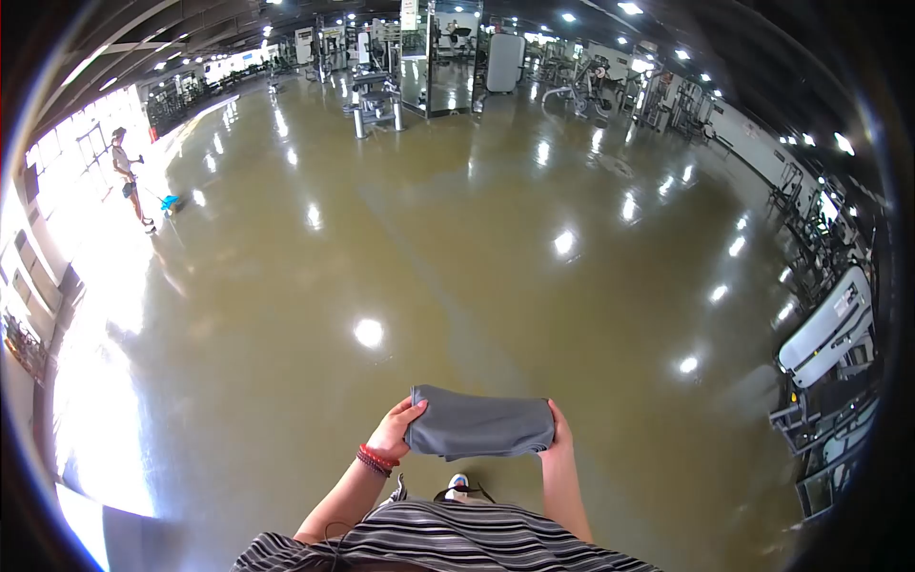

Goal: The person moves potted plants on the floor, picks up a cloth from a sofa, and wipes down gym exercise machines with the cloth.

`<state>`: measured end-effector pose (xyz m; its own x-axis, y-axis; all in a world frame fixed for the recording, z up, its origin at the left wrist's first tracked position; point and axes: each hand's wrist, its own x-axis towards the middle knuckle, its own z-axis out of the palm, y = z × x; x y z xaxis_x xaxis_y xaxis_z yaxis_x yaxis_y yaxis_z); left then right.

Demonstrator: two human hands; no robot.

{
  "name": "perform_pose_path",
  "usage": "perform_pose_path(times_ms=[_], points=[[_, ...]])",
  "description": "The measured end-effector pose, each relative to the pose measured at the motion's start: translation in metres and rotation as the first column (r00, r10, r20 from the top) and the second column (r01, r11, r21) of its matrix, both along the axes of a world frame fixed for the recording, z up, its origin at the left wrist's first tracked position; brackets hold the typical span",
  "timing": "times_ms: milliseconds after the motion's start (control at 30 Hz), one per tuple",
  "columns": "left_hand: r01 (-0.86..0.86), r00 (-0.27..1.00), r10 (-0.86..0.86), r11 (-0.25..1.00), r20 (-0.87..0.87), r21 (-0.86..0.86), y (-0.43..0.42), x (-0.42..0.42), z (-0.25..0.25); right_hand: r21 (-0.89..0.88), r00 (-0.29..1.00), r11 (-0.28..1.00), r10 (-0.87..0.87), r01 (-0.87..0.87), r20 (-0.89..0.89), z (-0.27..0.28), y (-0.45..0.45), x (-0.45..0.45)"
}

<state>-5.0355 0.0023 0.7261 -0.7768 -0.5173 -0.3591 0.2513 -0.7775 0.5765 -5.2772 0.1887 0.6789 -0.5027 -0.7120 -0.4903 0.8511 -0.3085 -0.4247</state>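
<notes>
A folded grey cloth point(481, 424) is held out level in front of my striped shirt, above the floor. My left hand point(393, 431) grips its left end, thumb lying on top, with red and dark bead bracelets at the wrist. At the opposite end my right hand point(559, 431) is closed around the cloth's edge, its fingers mostly hidden behind and under the fabric. Below the cloth one white shoe point(459, 483) shows on the floor.
Shiny olive floor point(429, 257) stretches ahead. At the far left a person point(124, 172) stands by bright windows with a blue mop-like tool point(170, 203). Gym machines point(829, 329) line the right side; a weight machine point(375, 100) and mirrored pillar point(443, 67) stand at the back.
</notes>
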Motion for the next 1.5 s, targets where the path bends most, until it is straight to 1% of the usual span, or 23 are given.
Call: perform_pose_path(times_ms=[67,167,267,400,500,600,700,800,867,900,967,1000,1100,1167,1200,1333,1433,1467,1500], points=[[-0.052,0.998,0.052,0.998,0.032,-0.022,-0.016,-0.026,0.010,0.010,0.998,0.999,0.042,-0.042,-0.038,0.017,-0.026,-0.028],[-0.082,0.996,0.081,0.996,0.044,0.022,-0.036,-0.047,0.011,-0.003,0.993,0.993,0.118,-0.118,0.019,0.012,-0.060,-0.060],[-0.122,0.992,0.123,0.989,-0.007,0.082,-0.062,-0.067,-0.003,0.009,0.995,0.995,0.104,-0.104,0.008,0.013,-0.091,-0.078],[-0.079,0.994,0.084,0.994,-0.067,0.082,-0.105,-0.098,-0.028,0.012,0.994,0.998,0.066,-0.067,0.087,-0.014,-0.125,-0.103],[-0.071,0.993,0.083,0.989,-0.088,0.133,-0.145,-0.131,-0.036,0.037,0.996,0.998,0.040,-0.043,0.084,-0.025,-0.155,-0.125],[-0.014,0.991,0.029,0.994,-0.128,0.112,-0.202,-0.176,-0.039,0.093,0.998,0.995,0.020,-0.026,0.067,-0.015,-0.201,-0.161],[0.030,0.986,-0.009,0.992,-0.167,0.125,-0.256,-0.219,-0.025,0.144,0.997,0.987,-0.069,0.064,0.032,-0.002,-0.255,-0.201],[0.070,0.987,-0.053,0.991,-0.153,0.112,-0.314,-0.255,-0.021,0.127,0.998,0.990,-0.056,0.059,-0.031,0.021,-0.312,-0.239],[0.080,0.986,-0.067,0.994,-0.152,0.078,-0.352,-0.280,-0.013,0.041,0.998,0.998,-0.044,0.046,-0.042,0.020,-0.349,-0.266],[0.084,0.985,-0.071,0.993,-0.158,0.082,-0.369,-0.290,-0.009,0.005,0.998,0.999,-0.042,0.043,-0.041,0.020,-0.361,-0.274],[0.090,0.985,-0.076,0.992,-0.156,0.084,-0.401,-0.303,-0.004,0.007,0.998,1.000,-0.024,0.024,-0.054,0.032,-0.384,-0.275],[0.065,0.990,-0.055,0.995,-0.129,0.071,-0.413,-0.310,0.002,-0.003,0.998,1.000,-0.011,0.011,-0.062,0.034,-0.398,-0.275],[0.034,0.991,-0.020,0.993,-0.131,0.112,-0.431,-0.321,0.003,0.040,1.000,0.999,-0.027,0.028,-0.014,0.021,-0.416,-0.273],[0.020,0.992,-0.002,0.990,-0.122,0.139,-0.443,-0.329,-0.003,0.105,0.999,0.994,0.029,-0.033,0.037,0.002,-0.431,-0.286],[0.004,0.993,0.014,0.988,-0.118,0.153,-0.452,-0.335,-0.006,0.137,0.997,0.988,0.056,-0.064,0.062,0.002,-0.442,-0.294],[-0.071,0.990,0.091,0.981,-0.108,0.178,-0.492,-0.366,-0.018,0.157,0.990,0.978,0.132,-0.138,0.044,0.007,-0.501,-0.338],[-0.121,0.986,0.137,0.981,-0.093,0.153,-0.534,-0.403,-0.022,0.153,0.984,0.974,0.154,-0.166,0.089,-0.002,-0.554,-0.388],[-0.133,0.983,0.151,0.977,-0.100,0.165,-0.542,-0.416,-0.021,0.185,0.979,0.964,0.172,-0.190,0.112,-0.005,-0.567,-0.404],[-0.144,0.980,0.165,0.974,-0.111,0.173,-0.555,-0.429,-0.018,0.148,0.974,0.967,0.186,-0.205,0.132,-0.010,-0.579,-0.418]])
